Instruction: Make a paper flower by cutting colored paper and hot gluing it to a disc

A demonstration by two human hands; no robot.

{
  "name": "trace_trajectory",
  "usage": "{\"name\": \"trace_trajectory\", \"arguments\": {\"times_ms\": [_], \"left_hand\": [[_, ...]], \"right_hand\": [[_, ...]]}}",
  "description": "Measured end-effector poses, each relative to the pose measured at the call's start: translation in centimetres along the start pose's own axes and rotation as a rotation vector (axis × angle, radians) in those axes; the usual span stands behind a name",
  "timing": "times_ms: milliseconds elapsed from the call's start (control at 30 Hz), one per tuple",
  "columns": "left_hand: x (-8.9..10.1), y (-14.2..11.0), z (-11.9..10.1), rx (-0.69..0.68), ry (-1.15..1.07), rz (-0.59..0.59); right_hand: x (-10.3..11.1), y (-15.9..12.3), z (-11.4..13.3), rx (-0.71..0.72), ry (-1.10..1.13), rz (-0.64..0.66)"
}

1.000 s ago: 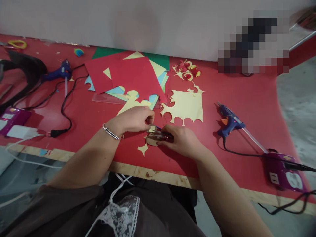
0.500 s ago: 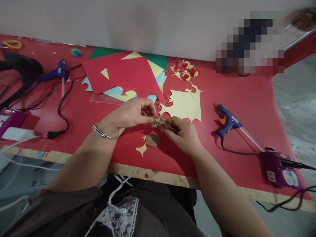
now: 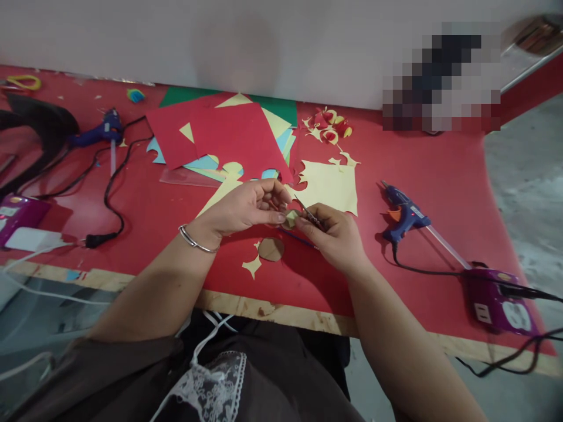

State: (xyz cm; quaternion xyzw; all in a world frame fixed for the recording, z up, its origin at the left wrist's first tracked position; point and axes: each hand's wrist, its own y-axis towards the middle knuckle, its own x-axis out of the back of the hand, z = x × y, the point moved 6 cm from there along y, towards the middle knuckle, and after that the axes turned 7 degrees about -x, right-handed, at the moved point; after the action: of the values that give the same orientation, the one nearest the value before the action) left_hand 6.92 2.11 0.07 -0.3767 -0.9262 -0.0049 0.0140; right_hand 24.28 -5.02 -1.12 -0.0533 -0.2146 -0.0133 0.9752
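Observation:
My left hand (image 3: 264, 205) pinches a small piece of pale yellow paper (image 3: 291, 218) against what looks like a small round brown backing. In my right hand (image 3: 332, 234) is a pair of scissors (image 3: 313, 218), tips pointing up and left; its thumb and finger also touch the yellow piece. The fingers hide most of the handles. Just below the hands, a brown cardboard disc (image 3: 271, 249) lies flat on the red table, beside a star-shaped yellow paper scrap (image 3: 252, 266). A thin blue strip or stick (image 3: 299, 237) shows under my right hand, its kind unclear.
Behind my hands lie stacked red sheets (image 3: 237, 138) and a cut yellow sheet (image 3: 332, 181). Small red and yellow paper pieces (image 3: 329, 126) sit farther back. Corded glue guns flank me, one right (image 3: 402, 208), one left (image 3: 103, 129), near purple power boxes (image 3: 501, 302). A wooden edge (image 3: 272, 310) runs in front.
Both hands have shifted slightly right. The scissors have turned from lying against the piece to pointing up and away, and the yellow piece now faces up between my fingers.

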Motion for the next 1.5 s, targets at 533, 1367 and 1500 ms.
{"name": "trace_trajectory", "arguments": {"times_ms": [533, 1367, 1500], "left_hand": [[-1.0, 6.8, -0.1, -0.044, 1.006, 0.058], [6.0, 2.6, -1.1, -0.117, 0.245, -0.348], [5.1, 2.8, 0.2, -0.115, 0.149, -0.387]], "right_hand": [[4.7, -0.4, -3.0, 0.047, 0.162, -0.66], [2.2, 1.5, -4.3, -0.158, 0.515, -0.212], [1.2, 1.6, -3.6, -0.214, 0.625, -0.1]]}}
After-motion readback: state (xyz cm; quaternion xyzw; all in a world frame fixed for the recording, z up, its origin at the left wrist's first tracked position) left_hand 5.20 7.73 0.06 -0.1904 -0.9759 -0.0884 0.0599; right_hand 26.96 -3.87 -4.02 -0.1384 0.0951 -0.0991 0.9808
